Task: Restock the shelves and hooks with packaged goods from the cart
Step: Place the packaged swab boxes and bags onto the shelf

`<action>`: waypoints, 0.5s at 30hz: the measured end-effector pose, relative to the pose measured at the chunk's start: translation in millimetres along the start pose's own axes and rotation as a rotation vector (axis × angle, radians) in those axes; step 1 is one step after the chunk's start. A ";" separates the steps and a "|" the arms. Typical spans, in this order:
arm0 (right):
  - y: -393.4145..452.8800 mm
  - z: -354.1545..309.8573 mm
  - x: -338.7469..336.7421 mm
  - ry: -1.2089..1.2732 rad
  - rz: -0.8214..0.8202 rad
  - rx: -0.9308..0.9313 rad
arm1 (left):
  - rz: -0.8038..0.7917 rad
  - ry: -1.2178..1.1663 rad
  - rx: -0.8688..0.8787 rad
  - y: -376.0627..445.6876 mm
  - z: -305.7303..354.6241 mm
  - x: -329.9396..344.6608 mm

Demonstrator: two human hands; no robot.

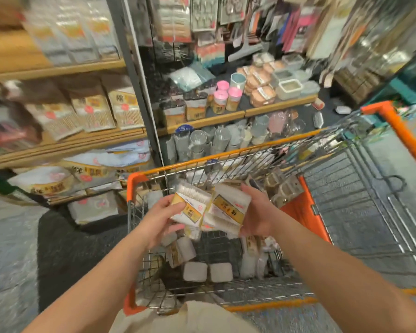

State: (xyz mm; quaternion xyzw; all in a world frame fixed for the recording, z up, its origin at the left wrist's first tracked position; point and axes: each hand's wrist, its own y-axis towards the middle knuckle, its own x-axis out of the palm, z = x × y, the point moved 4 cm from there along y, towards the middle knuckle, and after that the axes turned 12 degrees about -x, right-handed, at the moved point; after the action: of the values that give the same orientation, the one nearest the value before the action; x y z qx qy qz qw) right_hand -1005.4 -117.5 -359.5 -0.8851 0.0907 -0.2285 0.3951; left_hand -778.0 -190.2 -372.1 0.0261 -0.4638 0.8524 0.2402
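Both hands up over the cart, a packet in each.

Left hand [162,218] curls around a packet of cotton swabs [190,205]; right hand [256,212] grips a second packet [228,207], labels up, likely for checking before shelving. More packets [181,251] lie in the cart [139,181]; matching stock sits on the shelf [202,122] just ahead.

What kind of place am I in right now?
Most likely a discount household-goods shop: wooden shelves stacked with packaged goods, packs hanging on hooks above, and an orange wire cart holding stock.
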 end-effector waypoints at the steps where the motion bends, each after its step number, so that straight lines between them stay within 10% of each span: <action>1: 0.4 -2.0 4.7 0.020 -0.004 -0.011 | 0.000 -0.012 0.018 -2.8 3.2 -2.1; 15: -9.2 -26.8 44.5 -0.034 -0.205 -0.347 | 0.005 -0.281 0.139 -22.3 11.9 -9.6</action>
State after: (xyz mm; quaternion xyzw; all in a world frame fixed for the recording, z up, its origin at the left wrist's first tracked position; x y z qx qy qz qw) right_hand -979.1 -144.1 -322.3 -0.9483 0.0314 -0.2334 0.2127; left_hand -762.0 -193.4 -350.6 0.1609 -0.4328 0.8709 0.1685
